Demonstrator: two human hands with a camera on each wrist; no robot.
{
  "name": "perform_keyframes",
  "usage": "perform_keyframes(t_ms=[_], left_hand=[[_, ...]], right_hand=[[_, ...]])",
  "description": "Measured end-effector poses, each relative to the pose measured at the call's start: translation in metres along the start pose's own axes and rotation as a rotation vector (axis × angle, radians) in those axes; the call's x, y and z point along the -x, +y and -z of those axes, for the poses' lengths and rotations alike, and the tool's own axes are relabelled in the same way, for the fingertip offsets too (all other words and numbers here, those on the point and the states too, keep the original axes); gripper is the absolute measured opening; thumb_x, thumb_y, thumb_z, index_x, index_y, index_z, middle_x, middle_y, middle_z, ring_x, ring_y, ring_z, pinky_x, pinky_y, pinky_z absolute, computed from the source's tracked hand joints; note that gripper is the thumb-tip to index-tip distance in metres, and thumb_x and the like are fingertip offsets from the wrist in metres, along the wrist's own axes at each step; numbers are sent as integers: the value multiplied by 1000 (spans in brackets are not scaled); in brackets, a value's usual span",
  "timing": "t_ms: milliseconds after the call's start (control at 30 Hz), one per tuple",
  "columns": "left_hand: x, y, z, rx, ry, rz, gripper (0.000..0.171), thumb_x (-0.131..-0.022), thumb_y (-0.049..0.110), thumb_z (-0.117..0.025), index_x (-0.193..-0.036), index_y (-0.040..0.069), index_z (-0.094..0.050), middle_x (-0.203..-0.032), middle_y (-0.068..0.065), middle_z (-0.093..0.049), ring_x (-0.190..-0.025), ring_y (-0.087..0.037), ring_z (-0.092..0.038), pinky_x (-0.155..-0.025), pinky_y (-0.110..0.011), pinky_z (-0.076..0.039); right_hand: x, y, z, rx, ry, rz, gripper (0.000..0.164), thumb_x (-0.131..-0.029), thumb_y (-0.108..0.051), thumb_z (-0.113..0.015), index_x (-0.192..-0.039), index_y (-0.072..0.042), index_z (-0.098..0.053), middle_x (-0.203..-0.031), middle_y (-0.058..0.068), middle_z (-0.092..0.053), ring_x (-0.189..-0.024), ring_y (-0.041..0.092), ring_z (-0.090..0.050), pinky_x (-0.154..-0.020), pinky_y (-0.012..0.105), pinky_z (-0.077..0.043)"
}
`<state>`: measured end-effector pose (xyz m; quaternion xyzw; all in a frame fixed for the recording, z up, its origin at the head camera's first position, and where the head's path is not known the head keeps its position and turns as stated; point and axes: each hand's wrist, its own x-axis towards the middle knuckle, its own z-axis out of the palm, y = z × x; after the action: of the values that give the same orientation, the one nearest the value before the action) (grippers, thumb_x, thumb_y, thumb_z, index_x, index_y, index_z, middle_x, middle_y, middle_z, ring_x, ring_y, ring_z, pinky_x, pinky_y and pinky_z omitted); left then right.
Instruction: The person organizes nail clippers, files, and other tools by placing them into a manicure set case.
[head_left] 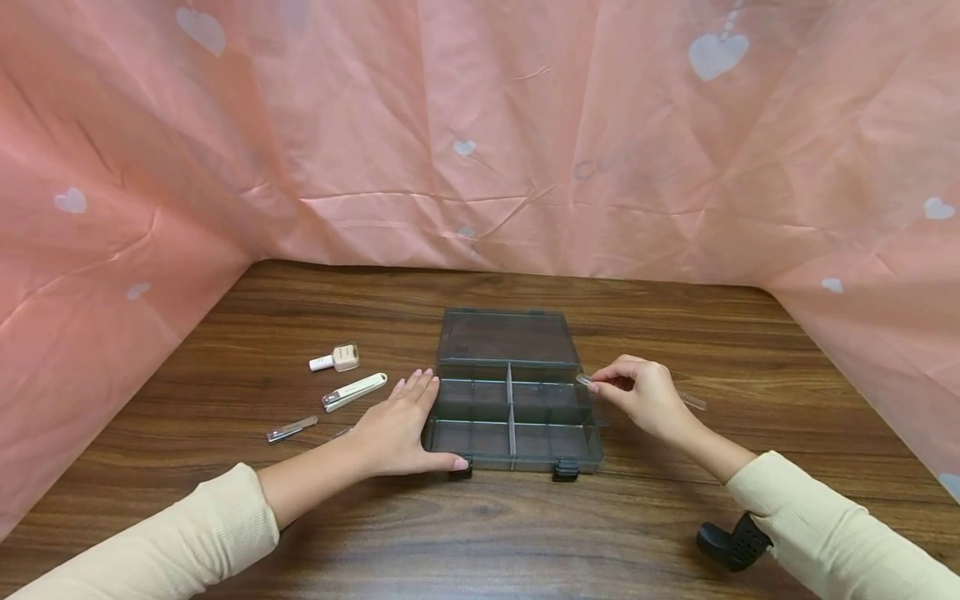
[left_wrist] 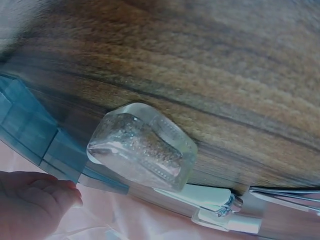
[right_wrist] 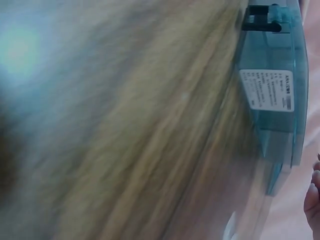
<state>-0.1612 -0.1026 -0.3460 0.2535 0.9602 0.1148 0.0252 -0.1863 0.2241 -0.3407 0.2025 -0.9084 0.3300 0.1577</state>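
A dark translucent compartment box (head_left: 513, 450) lies on the table with its lid (head_left: 506, 337) folded back. Along the box's left side rests my left hand (head_left: 397, 429), fingers extended and thumb near a front latch (head_left: 462, 472). My right hand (head_left: 645, 396) pinches a small clear plastic piece (head_left: 583, 379) just by the box's right edge. In the left wrist view, a clear glittery block (left_wrist: 142, 147) sits on the table close to my left hand (left_wrist: 32, 205); my forearm mostly hides it in the head view. The right wrist view shows the box's labelled side (right_wrist: 267, 90).
To the left lie a nail polish bottle (head_left: 345, 357), a large cream nail clipper (head_left: 356, 392) and a small silver nail clipper (head_left: 292, 429). Another clear strip (head_left: 693, 402) lies beyond my right wrist. Pink curtain (head_left: 465, 100) surrounds the wooden table (head_left: 637, 550).
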Motion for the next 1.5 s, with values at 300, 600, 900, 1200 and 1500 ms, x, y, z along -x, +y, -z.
perform_keyframes(t_ms=[300, 600, 900, 1200, 1500], left_hand=[[-1, 2, 3, -12, -14, 6, 112, -68, 71, -62, -140, -8, -31, -148, -26, -29, -140, -35, -24, -114, -44, -25], [-1, 3, 5, -38, -12, -15, 111, -68, 72, -61, -140, -8, -31, -147, -25, -30, -140, -35, -24, -114, -44, -25], [-2, 4, 6, -34, -32, -11, 110, -69, 71, -62, -140, -8, -33, -148, -24, -28, -140, -34, -24, -114, -44, -24], [-3, 3, 5, -33, -36, -13, 109, -69, 70, -62, -139, -8, -33, -149, -24, -27, -140, -34, -24, -114, -44, -24], [-2, 2, 4, -23, -24, -22, 109, -69, 70, -62, -139, -8, -33, -148, -25, -28, -140, -35, -24, -114, -44, -25]], right_hand=[[-18, -8, -17, -24, -120, 4, 6, -78, -6, -72, -79, 0, -71, -72, 4, -63, -59, 1, -44, -52, 17, -40], [-35, -16, -33, -5, -249, 94, 5, -77, -5, -72, -75, 0, -72, -68, 4, -62, -58, 2, -42, -50, 17, -37], [-42, -13, -45, 113, -337, 175, 4, -77, -6, -73, -75, -2, -73, -72, 4, -65, -64, 11, -57, -55, 18, -44], [-36, -16, -39, 54, -223, 166, 6, -77, -2, -71, -81, 3, -72, -71, 5, -63, -60, 6, -47, -51, 18, -41], [-21, -11, -17, 60, -62, 152, 4, -78, -2, -71, -80, 1, -71, -71, 1, -63, -60, 2, -47, -52, 18, -42]])
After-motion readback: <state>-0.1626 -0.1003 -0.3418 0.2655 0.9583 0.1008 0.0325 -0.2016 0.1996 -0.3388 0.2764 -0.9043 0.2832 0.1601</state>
